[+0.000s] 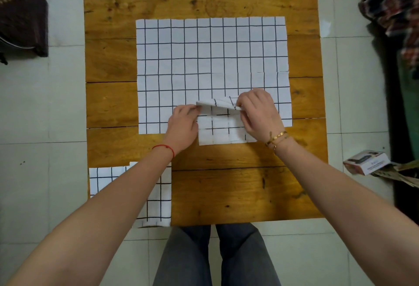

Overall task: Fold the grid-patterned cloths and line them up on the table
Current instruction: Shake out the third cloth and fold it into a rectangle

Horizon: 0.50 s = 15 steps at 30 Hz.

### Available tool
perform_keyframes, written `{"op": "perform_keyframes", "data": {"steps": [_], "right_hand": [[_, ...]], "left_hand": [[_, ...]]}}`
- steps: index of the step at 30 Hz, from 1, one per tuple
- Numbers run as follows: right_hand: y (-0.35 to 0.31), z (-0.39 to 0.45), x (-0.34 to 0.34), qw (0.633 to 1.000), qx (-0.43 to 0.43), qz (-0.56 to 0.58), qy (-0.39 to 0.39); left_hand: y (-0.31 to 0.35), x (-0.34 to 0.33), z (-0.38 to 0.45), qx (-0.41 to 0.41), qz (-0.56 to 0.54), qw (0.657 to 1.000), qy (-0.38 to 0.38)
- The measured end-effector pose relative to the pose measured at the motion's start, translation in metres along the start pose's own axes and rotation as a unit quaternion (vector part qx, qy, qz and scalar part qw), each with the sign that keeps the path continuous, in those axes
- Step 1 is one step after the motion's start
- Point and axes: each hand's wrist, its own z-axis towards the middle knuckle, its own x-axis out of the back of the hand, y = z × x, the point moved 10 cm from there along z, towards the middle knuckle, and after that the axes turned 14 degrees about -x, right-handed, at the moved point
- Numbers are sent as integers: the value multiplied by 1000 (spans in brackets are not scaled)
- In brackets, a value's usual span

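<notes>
Wooden plank table (226, 190) carries one folded white black-grid cloth (163, 195) at its near-left corner. Left hand (182, 124) and right hand (258, 113) each pinch a small half-folded grid cloth (223, 126); large flat grid cloths (204, 58) remain unfolded, so most work looks undone.

Left hand (183, 124) and right hand (258, 113) pinch a small grid cloth (223, 126), apparently mid-fold, atop a larger spread cloth (210, 58).

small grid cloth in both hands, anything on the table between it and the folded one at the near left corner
Nothing visible: bare wooden table lies between the small grid cloth, pinched by left hand and right hand, and the folded grid cloth.
</notes>
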Motion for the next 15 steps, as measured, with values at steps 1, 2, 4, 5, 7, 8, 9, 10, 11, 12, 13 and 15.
{"op": "perform_keyframes", "data": {"steps": [1,2,4,5,7,8,9,10,11,12,13,15], "right_hand": [[-3,-9,-3,1000,12,-5,-10],[-6,-18,-7,999,24,-11,-19],[-11,-36,-16,998,49,-26,-43],[-13,-43,-22,996,60,-34,-57],[-13,-56,-35,992,71,-54,-93],[-12,-60,-42,989,68,-66,-115],[-11,-63,-48,986,61,-78,-136],[-9,-66,-53,983,53,-89,-153],[-8,-68,-57,980,45,-99,-167],[-6,-69,-59,977,36,-108,-179],[-4,-71,-61,976,27,-113,-186],[-1,-73,-62,976,10,-112,-189]], "left_hand": [[-1,1,-2,8,-20,1000,7],[-3,1,-4,19,-46,999,17],[-11,-4,-9,49,-97,994,17],[-16,-7,-11,62,-115,991,14],[-23,-11,-12,84,-139,987,17],[-26,-11,-12,90,-147,985,21],[-24,-10,-12,95,-154,983,24],[-22,-8,-11,97,-162,982,30],[-19,-5,-10,92,-167,981,38],[-14,-1,-10,86,-172,980,49],[-11,3,-10,85,-175,979,61],[-9,12,-13,89,-163,978,94]]}}
